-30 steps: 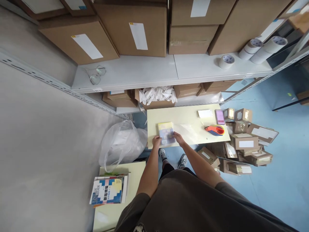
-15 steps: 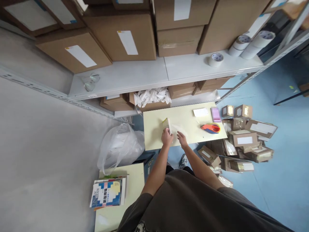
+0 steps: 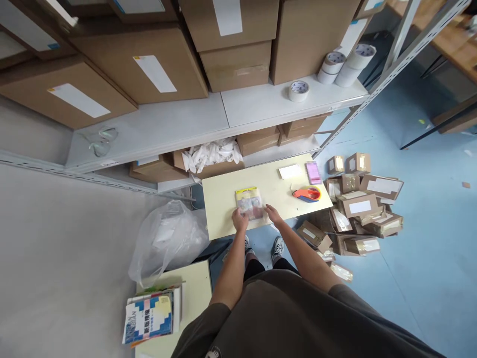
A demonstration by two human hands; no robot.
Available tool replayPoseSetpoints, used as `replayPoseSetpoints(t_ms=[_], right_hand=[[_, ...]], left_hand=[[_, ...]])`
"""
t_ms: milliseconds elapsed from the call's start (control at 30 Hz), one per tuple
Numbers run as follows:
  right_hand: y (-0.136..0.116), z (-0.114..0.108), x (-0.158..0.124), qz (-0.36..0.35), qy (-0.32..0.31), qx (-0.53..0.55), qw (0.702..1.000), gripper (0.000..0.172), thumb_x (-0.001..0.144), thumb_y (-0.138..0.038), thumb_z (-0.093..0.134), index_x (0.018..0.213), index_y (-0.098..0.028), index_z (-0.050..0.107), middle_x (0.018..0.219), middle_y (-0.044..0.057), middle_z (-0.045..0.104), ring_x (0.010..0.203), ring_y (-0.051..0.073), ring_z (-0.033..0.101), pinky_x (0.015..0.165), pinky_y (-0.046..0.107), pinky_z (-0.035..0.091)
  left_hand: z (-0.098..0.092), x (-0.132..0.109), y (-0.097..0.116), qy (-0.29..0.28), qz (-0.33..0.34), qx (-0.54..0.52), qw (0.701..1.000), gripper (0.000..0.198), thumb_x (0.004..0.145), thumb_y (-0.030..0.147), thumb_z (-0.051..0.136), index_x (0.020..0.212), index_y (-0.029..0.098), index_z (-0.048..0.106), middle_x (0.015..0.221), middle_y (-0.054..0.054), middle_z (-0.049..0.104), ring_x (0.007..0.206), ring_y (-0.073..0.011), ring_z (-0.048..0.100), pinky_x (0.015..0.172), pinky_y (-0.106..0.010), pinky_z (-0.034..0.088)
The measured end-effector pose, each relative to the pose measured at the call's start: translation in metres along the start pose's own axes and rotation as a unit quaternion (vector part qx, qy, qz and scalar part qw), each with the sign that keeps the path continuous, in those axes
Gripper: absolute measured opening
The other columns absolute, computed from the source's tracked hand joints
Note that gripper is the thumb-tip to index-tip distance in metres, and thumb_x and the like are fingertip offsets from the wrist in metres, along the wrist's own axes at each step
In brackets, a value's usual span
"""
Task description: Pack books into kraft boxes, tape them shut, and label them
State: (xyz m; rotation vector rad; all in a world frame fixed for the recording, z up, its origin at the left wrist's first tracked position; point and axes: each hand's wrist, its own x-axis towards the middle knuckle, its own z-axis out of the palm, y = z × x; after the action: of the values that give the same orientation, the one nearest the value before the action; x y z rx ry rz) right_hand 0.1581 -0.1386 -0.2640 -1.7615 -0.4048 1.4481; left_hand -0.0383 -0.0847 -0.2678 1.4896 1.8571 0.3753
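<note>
A thin book (image 3: 249, 201) with a yellow top edge and a blurred picture cover lies flat on the pale yellow table (image 3: 219, 219). Clear plastic wrapping (image 3: 265, 217) shows faintly at its right side. My left hand (image 3: 239, 220) grips the book's lower left corner, thumb on the cover. At the right edge, my right hand (image 3: 274, 214) has its fingers closed at the plastic; fine finger detail is blurred. To the right lie an orange and blue tape cutter (image 3: 307, 194), a white paper slip (image 3: 289, 171) and a pink pad (image 3: 313, 172).
Shelving (image 3: 257, 107) with cartons and tape rolls (image 3: 298, 91) stands behind the table. Several small boxes (image 3: 359, 206) are piled on the floor at right. A plastic bag (image 3: 167, 238) and stacked books (image 3: 151, 318) are at left.
The book has gone from upright on edge to lying flat, cover up. My right hand has come to its right edge. The camera view has shifted to the right.
</note>
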Motion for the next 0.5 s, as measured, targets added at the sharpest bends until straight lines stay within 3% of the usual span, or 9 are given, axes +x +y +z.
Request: replayPoseSetpoints(t_ms=[100,200,333,500], right_hand=[[-0.009,0.026,0.002,0.010,-0.032,0.013,0.999,0.058,0.084,-0.052,0.078,0.132,-0.019,0.077,0.126,0.011,0.080,0.128,0.034,0.068,0.112,0.046,0.052],[-0.019,0.054,0.005,0.000,-0.046,0.020,0.999,0.060,0.083,-0.053,0.078,0.134,-0.019,0.076,0.113,0.009,0.082,0.119,0.032,0.069,0.105,0.045,0.054],[-0.037,0.106,0.018,0.007,-0.078,0.023,0.997,0.067,0.082,-0.052,0.077,0.143,-0.025,0.071,0.111,0.007,0.080,0.115,0.027,0.070,0.101,0.041,0.053],[-0.060,0.198,0.047,-0.003,-0.100,0.007,0.995,0.068,0.080,-0.051,0.078,0.142,-0.023,0.071,0.098,0.006,0.077,0.101,0.025,0.070,0.092,0.036,0.053]], left_hand=[[-0.016,0.010,-0.030,-0.066,-0.059,-0.097,0.991,0.050,0.093,0.038,0.071,0.139,0.019,0.071,0.137,-0.013,0.075,0.133,-0.0320,0.065,0.113,-0.040,0.048],[-0.032,0.023,-0.051,-0.114,-0.081,-0.172,0.975,0.055,0.090,0.045,0.077,0.138,0.018,0.072,0.144,-0.014,0.072,0.139,-0.0333,0.063,0.115,-0.039,0.048],[-0.062,0.056,-0.073,-0.080,-0.110,-0.250,0.958,0.062,0.089,0.043,0.077,0.145,0.018,0.067,0.153,-0.016,0.065,0.148,-0.0332,0.056,0.120,-0.041,0.045],[-0.109,0.116,-0.100,-0.021,-0.101,-0.288,0.952,0.067,0.089,0.033,0.076,0.153,0.021,0.060,0.154,-0.012,0.065,0.150,-0.0297,0.054,0.125,-0.043,0.041]])
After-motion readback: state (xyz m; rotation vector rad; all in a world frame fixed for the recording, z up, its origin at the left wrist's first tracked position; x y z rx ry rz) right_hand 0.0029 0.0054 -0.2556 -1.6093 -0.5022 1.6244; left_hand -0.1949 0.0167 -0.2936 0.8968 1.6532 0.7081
